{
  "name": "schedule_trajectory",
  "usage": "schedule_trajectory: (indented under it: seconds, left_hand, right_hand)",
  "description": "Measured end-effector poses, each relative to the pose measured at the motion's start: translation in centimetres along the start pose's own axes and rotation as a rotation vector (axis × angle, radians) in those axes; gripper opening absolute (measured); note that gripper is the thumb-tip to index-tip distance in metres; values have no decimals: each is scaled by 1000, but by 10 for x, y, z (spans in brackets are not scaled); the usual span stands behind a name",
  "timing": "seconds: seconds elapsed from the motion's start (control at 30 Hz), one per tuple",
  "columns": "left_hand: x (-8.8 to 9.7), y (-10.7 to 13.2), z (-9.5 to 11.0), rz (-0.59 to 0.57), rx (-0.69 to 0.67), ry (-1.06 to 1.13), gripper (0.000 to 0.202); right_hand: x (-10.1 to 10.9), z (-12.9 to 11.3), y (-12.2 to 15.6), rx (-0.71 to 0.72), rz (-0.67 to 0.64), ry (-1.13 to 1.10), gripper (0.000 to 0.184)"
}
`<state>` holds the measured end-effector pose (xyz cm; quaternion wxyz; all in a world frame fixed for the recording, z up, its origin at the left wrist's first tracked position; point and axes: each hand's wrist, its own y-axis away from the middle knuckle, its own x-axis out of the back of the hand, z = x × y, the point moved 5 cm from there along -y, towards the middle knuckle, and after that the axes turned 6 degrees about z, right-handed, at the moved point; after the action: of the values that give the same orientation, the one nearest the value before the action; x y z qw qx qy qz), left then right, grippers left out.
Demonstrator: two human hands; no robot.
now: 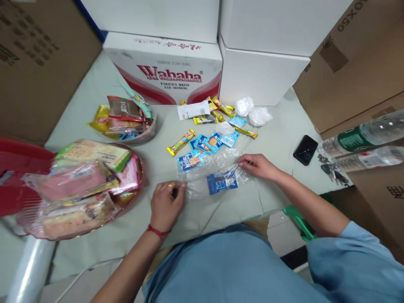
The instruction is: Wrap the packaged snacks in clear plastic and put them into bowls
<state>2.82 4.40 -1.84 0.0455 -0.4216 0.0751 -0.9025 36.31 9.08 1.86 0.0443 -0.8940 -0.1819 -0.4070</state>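
A sheet of clear plastic film (197, 185) lies spread and wrinkled on the table, with one dark blue snack packet (221, 182) on it. My left hand (168, 203), with a ring and a red string bracelet, is closed at the film's left edge, thumb and fingertips pinching it. Across from it, my right hand (259, 166) pinches the film's right edge. Just beyond the film sit several light blue snack packets (214, 142) and a yellow-wrapped bar (181, 143). The nearest light blue packet (189, 161) touches or lies under the film's far edge; I cannot tell which.
A pink basket (142, 179) and a clear bowl (148, 134) hold packaged snacks at left. More bars, a white packet (193, 110) and crumpled plastic balls (259, 116) lie before the Wahaha carton (167, 71). A phone (305, 150), keys (334, 173) and bottles (362, 139) are at right.
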Motion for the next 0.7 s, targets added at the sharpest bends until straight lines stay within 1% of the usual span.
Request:
schedule_trajectory:
  seconds: [0.03, 0.07, 0.13, 0.17, 0.2, 0.27, 0.33, 0.37, 0.4, 0.43, 0.47, 0.5, 0.53, 0.6, 0.7]
  left_hand:
    - [0, -1, -3, 37, 29, -19, 31]
    - [1, -1, -5, 75, 52, -32, 31]
    - [9, 3, -6, 162, 75, -37, 33]
    - [15, 8, -4, 209, 67, -36, 32]
    - [22, 13, 0, 255, 42, -41, 30]
    - [35, 28, 15, 359, -64, -71, 23]
    - [44, 44, 38, 433, -239, -106, 22]
    - [44, 51, 53, 440, -350, -110, 25]
    - [42, 57, 68, 418, -465, -101, 30]
    - [37, 60, 82, 372, -568, -85, 37]
    - [30, 60, 94, 309, -644, -70, 43]
    - [21, 58, 104, 241, -687, -62, 49]
    - [10, 53, 111, 182, -698, -66, 53]
    - [-12, 41, 118, 80, -692, -96, 58]
    - [-41, 27, 114, -39, -658, -160, 59]
  right_hand:
    - [2, 2, -5, -10, 40, 95, 29]
    - [6, 1, -9, -5, 108, 197, 32]
    - [15, -11, -9, 43, 259, 350, 35]
    - [16, -19, -8, 91, 293, 371, 34]
    - [13, -28, -6, 151, 280, 355, 32]
    - [-1, -44, -4, 274, 147, 270, 29]
    - [-18, -53, -1, 329, 3, 208, 28]
    - [-25, -55, -1, 324, -37, 200, 28]
    - [-31, -55, -1, 312, -59, 204, 28]
    - [-34, -55, -1, 303, -70, 213, 28]
    - [-35, -56, -2, 302, -79, 221, 28]
    - [-35, -56, -4, 305, -87, 227, 27]
    - [-33, -55, -7, 309, -92, 233, 26]
    - [-26, -53, -17, 302, -69, 249, 26]
    - [-16, -43, -42, 225, 30, 316, 35]
